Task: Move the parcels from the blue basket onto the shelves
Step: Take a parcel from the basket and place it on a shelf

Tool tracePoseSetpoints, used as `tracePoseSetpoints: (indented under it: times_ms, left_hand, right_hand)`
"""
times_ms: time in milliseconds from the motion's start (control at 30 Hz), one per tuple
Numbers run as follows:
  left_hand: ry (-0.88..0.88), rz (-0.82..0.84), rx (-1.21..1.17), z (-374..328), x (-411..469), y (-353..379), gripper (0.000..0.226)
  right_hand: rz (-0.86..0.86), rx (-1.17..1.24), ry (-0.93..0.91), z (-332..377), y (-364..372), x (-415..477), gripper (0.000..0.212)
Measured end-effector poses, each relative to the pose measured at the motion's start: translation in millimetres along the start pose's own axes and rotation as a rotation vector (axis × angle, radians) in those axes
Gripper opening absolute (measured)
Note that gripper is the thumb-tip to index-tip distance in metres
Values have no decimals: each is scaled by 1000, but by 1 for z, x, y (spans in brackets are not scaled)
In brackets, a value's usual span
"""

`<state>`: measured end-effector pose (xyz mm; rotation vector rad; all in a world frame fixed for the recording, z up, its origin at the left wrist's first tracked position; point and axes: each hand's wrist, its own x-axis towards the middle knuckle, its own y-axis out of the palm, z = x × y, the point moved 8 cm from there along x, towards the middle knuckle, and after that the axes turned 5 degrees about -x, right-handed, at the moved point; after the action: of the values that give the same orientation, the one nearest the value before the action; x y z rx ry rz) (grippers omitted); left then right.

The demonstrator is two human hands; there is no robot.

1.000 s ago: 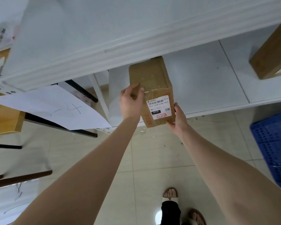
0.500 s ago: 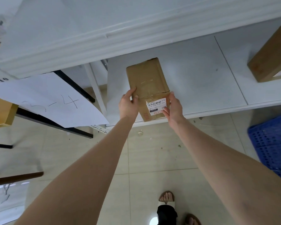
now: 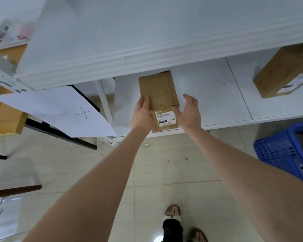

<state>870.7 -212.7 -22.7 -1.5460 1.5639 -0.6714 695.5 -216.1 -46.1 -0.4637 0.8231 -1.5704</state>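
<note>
The parcel (image 3: 158,91) sits on the lower shelf (image 3: 208,98), close to its left end, and its front face comes right up to the shelf's front edge. On that face is a white label (image 3: 165,117) with a barcode, turned towards the camera.

The left hand (image 3: 140,115) lies against the parcel's left side with its fingers straight, their tips resting on the top left edge. It touches the parcel without gripping it. The right hand (image 3: 190,113) is spread wide and relaxed, holding nothing, just beside the parcel's right side. Its thumb is near the front right corner by the label, and I cannot tell whether it touches.

Towards the right end of the same shelf, well apart, stands a second parcel (image 3: 283,72). It is turned at an angle, with a white label on its near face. The upper shelf (image 3: 129,41) juts out above both.

Down on the tiled floor (image 3: 164,163), below the shelf's right end, is the blue basket (image 3: 278,151), cut off at the side of the view. Its contents are too dark to make out.

To the left, a sheet of paper (image 3: 59,110) marked "3-4" hangs beside the shelf's left front corner — and at the bottom, sandalled feet (image 3: 172,211) stand on the tiles
</note>
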Motion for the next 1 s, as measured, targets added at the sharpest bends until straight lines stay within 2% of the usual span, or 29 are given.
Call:
tracePoseSetpoints:
  times_ms: [167,267,467,1000]
  left_hand:
    - [148,70,193,-17,-7,10,71]
    - [124,131,270,-12,-9,21,71]
    - [113,213,328,-7,-4,32,75]
    - [115,234,318,-10,35,22,71]
  right_hand:
    - [124,-496,-354,40,11,-7,75]
    - [215,-630,-424,42,26,-14,68]
    - [272,-635,-339,34,36,-13,66]
    - [239,-582,-300,44,50,21,71]
